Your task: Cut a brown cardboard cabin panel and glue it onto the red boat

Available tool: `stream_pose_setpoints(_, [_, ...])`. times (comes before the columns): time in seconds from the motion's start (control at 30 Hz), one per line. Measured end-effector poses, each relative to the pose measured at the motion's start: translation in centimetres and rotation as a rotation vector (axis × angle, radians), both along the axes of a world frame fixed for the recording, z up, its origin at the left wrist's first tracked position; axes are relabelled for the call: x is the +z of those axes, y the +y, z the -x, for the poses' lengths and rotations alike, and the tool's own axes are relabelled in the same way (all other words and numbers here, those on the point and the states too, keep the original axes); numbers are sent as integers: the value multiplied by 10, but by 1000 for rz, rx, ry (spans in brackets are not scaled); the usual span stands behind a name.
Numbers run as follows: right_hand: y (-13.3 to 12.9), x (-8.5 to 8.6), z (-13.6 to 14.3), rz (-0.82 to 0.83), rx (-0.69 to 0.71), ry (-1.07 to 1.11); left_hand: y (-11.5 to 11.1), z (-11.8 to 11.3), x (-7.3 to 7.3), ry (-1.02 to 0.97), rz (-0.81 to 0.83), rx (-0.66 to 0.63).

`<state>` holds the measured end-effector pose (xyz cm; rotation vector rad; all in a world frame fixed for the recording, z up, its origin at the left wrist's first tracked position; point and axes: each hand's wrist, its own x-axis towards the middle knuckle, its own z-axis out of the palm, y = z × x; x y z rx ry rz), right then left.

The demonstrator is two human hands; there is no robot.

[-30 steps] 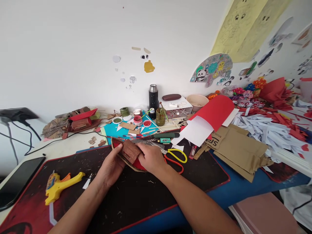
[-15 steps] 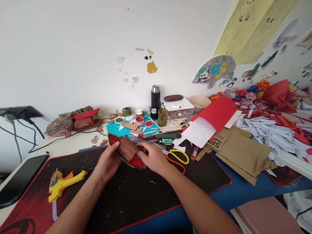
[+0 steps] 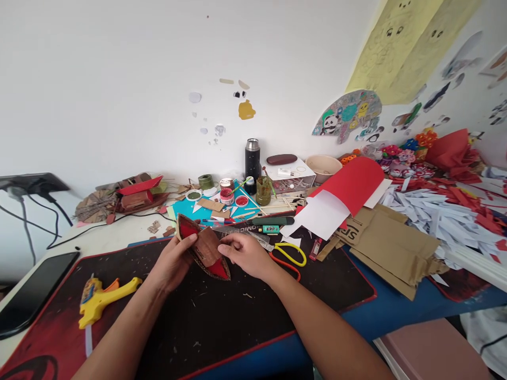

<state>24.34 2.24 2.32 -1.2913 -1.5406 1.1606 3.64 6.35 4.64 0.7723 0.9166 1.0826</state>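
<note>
A small boat-shaped cardboard model [image 3: 218, 270], red inside with a corrugated rim, is tilted above the dark mat. Across its middle sits a curved brown cardboard piece [image 3: 206, 247]. My left hand [image 3: 174, 264] is closed on the model's left side, thumb over the rim and the other fingers hidden beneath. My right hand [image 3: 246, 254] has bent fingers pinched at the right edge of the brown piece. Its fingertips are partly hidden, so the exact grip there is unclear.
A yellow hot glue gun [image 3: 105, 301] and a phone [image 3: 34, 293] lie left. Behind are paint pots [image 3: 227, 196] on blue paper and a black flask [image 3: 252, 161]. Yellow-and-orange-handled scissors [image 3: 291, 254], cardboard sheets [image 3: 396, 248] and white paper strips [image 3: 423, 208] lie right.
The cardboard model has turned in my hands, its near tip swinging left and downward. My right hand has shifted slightly along its right side. Both hands stay at the model.
</note>
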Motion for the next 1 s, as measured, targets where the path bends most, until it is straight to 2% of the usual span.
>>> stream_pose_setpoints(0.7, [-1,3,1,-13,-43,-72,1,1,-7,-3,39,-22])
stream_pose_setpoints(0.9, [-2,2,2,-15,-10,62,8,6,-8,-42,111,-18])
stream_pose_setpoints(1.0, [-1,3,1,-43,-39,114,12,10,-7,-56,162,-17])
